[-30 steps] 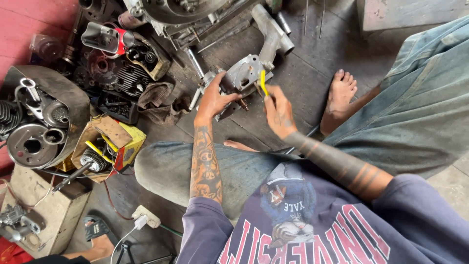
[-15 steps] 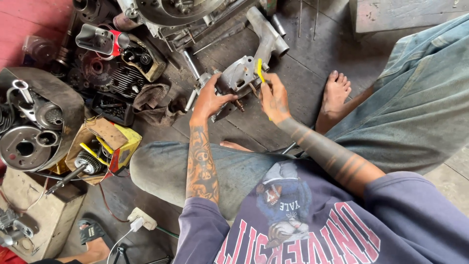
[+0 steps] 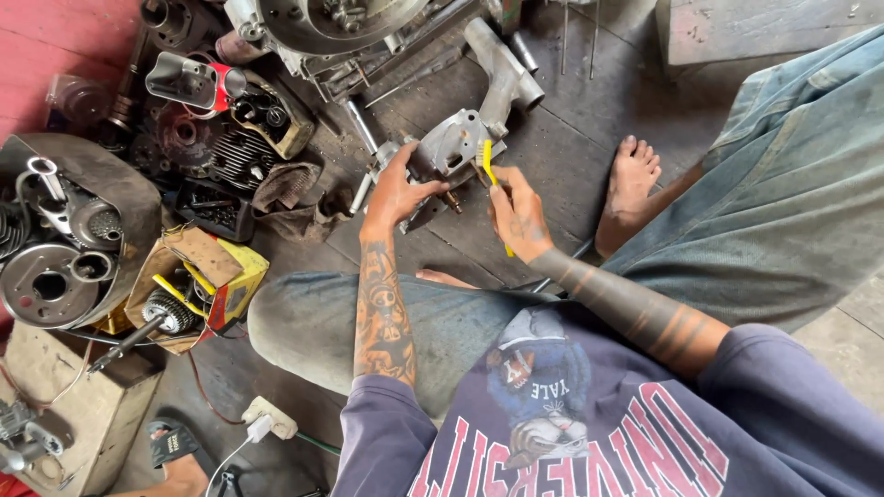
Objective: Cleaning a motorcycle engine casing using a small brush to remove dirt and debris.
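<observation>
My left hand (image 3: 396,191) grips a grey cast metal engine part (image 3: 453,143) and holds it up over the dark floor. My right hand (image 3: 518,216) is closed around a thin yellow-handled tool (image 3: 489,164). The tool's upper end touches the right side of the metal part, and its lower end sticks out below my fist. Both forearms are tattooed. I sit on the floor in blue jeans, with one bare foot (image 3: 630,182) stretched out to the right of my hands.
A large engine casing (image 3: 318,23) and a grey metal pipe (image 3: 502,69) lie beyond my hands. Engine parts, gears and a cylinder (image 3: 235,156) crowd the left. A torn yellow cardboard box (image 3: 230,285) holds a geared shaft. A white power plug (image 3: 267,419) lies lower left.
Both hands hold the same things and work in the same spot; the yellow tool has shifted slightly against the metal part. The camera view has drifted a little.
</observation>
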